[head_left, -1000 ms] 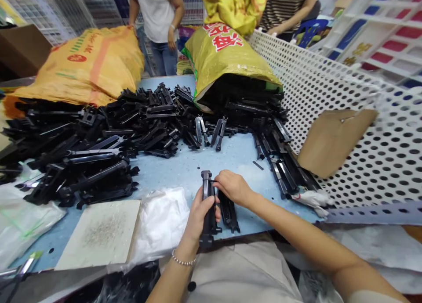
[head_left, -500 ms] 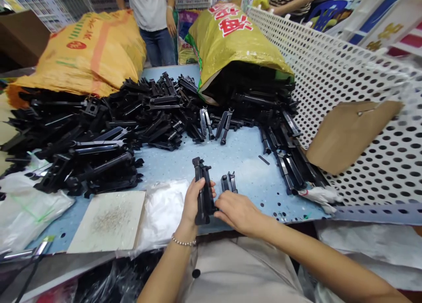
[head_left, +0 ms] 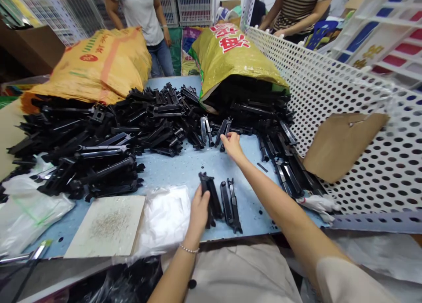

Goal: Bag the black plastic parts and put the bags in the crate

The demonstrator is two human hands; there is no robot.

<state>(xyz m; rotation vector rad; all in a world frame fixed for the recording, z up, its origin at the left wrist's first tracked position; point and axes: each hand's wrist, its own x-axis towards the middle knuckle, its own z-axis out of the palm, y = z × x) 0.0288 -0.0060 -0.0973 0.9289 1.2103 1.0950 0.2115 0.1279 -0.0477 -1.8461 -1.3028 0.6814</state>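
My left hand is closed around the side of a long black plastic part near the table's front edge. A second black part, narrow and two-armed, lies just right of it. Farther out, my right hand pinches the near end of another two-armed black part at the edge of the pile; its fingertips partly cover that end. A similar black part lies to the left of this one. The large heap of black parts spreads behind.
Orange sack and yellow-green sack stand at the back. A white perforated panel with brown cardboard borders the right. Clear plastic bags and a pale square board lie front left. Two people stand beyond.
My right hand has moved away from the part in my left hand, out to the pile's edge. My left hand has lowered its part toward the table beside the other one.
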